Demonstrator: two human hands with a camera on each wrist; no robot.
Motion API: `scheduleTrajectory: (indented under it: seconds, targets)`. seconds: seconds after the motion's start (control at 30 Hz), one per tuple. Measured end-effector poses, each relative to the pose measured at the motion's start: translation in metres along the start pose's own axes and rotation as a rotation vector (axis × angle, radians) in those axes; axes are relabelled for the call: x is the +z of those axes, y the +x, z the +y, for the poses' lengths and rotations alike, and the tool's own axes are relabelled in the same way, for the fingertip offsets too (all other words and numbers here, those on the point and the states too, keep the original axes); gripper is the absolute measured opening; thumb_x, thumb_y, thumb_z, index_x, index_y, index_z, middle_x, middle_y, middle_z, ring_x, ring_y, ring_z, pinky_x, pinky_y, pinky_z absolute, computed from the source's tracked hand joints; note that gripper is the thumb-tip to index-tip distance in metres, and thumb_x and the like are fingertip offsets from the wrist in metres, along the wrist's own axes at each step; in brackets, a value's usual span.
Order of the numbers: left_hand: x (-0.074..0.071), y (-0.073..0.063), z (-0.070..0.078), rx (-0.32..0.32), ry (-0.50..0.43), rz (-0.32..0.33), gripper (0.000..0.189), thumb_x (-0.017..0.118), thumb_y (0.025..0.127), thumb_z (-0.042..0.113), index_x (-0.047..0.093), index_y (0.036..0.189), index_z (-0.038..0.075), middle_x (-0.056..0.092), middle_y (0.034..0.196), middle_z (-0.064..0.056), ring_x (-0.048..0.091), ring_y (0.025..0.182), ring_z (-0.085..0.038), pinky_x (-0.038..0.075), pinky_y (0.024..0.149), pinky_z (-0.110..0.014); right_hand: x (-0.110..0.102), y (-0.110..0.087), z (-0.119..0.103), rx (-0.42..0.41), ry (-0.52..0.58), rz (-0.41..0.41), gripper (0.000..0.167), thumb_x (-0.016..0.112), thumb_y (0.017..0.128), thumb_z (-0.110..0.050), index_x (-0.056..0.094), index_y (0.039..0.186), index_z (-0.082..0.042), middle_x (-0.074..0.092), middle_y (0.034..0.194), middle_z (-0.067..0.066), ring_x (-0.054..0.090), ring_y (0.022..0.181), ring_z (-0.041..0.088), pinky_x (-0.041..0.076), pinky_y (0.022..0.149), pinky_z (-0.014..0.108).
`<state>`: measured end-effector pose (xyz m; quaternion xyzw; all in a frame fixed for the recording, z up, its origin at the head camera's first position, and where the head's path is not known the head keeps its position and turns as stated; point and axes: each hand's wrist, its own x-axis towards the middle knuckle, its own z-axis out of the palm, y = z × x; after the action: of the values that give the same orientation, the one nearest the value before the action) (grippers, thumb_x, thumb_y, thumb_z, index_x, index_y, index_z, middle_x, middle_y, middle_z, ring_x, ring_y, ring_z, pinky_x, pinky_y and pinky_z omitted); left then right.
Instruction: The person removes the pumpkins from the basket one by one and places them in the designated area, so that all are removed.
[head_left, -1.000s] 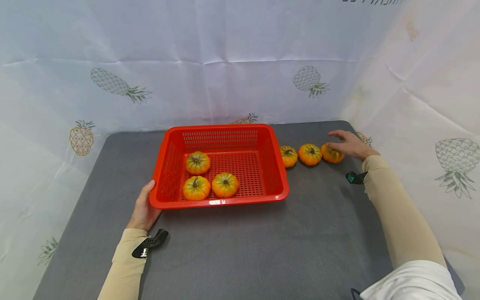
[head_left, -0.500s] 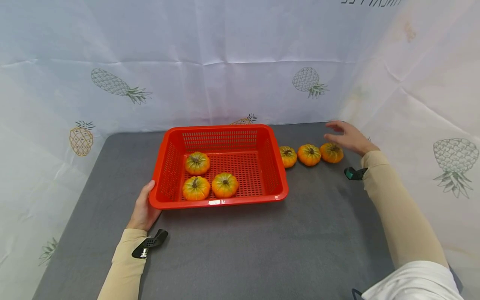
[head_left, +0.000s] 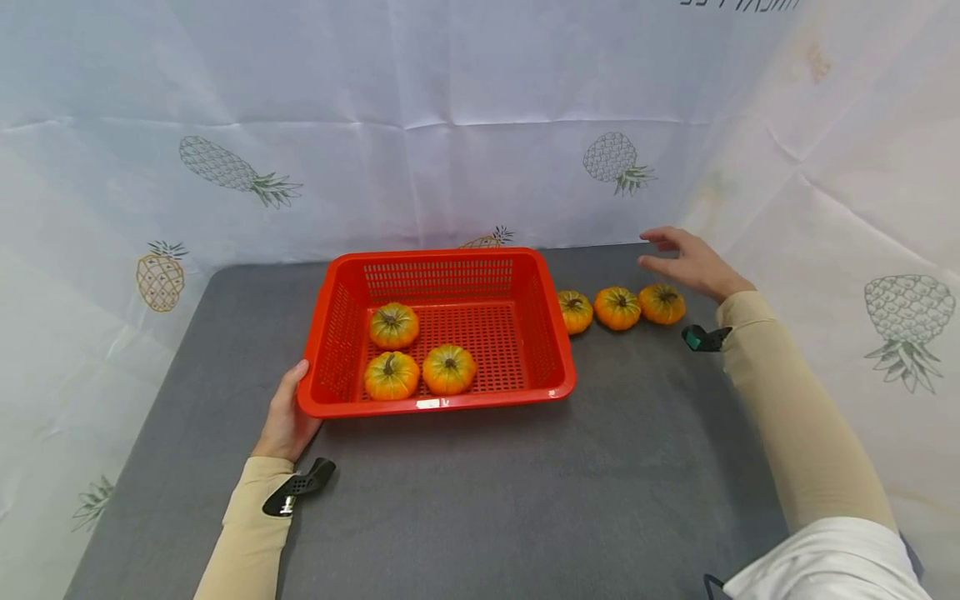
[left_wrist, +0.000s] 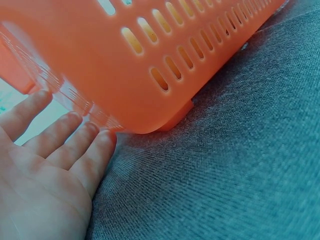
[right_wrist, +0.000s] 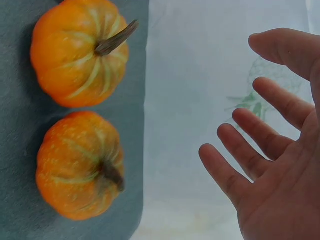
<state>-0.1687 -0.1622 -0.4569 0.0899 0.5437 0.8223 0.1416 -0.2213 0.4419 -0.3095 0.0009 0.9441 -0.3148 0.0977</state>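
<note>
A red plastic basket (head_left: 525, 392) with slotted walls sits on the grey table, with three small orange pumpkins inside, one of them a front pumpkin (head_left: 449, 370). My left hand (head_left: 288, 421) rests against its front left corner; in the left wrist view the nearly straight fingers (left_wrist: 95, 155) touch the basket wall (left_wrist: 120, 90), thumb hidden. To the basket's right, three pumpkins line up: a near one (head_left: 575, 312), a middle one (head_left: 617, 308) and an end one (head_left: 662, 304). Behind the end pumpkin my right hand (head_left: 693, 265) hovers, fingers spread and holding nothing.
The grey table (head_left: 480, 500) stretches in front of the basket. A white cloth with printed pineapples (head_left: 450, 183) hangs along the back and sides, close behind the right hand.
My right hand has lifted off the end pumpkin and moved up and slightly left, leaving it on the table. The left hand and the basket stay in place.
</note>
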Motion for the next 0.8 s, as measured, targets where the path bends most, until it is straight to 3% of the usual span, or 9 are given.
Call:
scheduleTrajectory:
  seconds: [0.5, 0.8]
  targets:
    - [-0.003, 0.000, -0.001, 0.000, 0.000, -0.006, 0.037, 0.034, 0.108, 0.040, 0.051, 0.134, 0.018, 0.066, 0.118, 0.009, 0.062, 0.106, -0.007, 0.052, 0.092, -0.025, 0.001, 0.002, -0.049, -0.133, -0.023, 0.004, 0.064, 0.062, 0.101, -0.037, 0.038, 0.154, -0.010, 0.031, 0.162, 0.017, 0.032, 0.146, 0.042, 0.030, 0.116, 0.063]
    - [-0.003, -0.001, -0.001, -0.010, 0.003, -0.005, 0.036, 0.034, 0.108, 0.040, 0.052, 0.132, 0.020, 0.066, 0.116, 0.009, 0.062, 0.104, -0.007, 0.052, 0.091, -0.024, 0.007, 0.004, -0.064, -0.192, -0.044, 0.000, 0.062, 0.063, 0.100, -0.032, 0.039, 0.153, -0.009, 0.034, 0.159, 0.017, 0.035, 0.143, 0.039, 0.032, 0.116, 0.062]
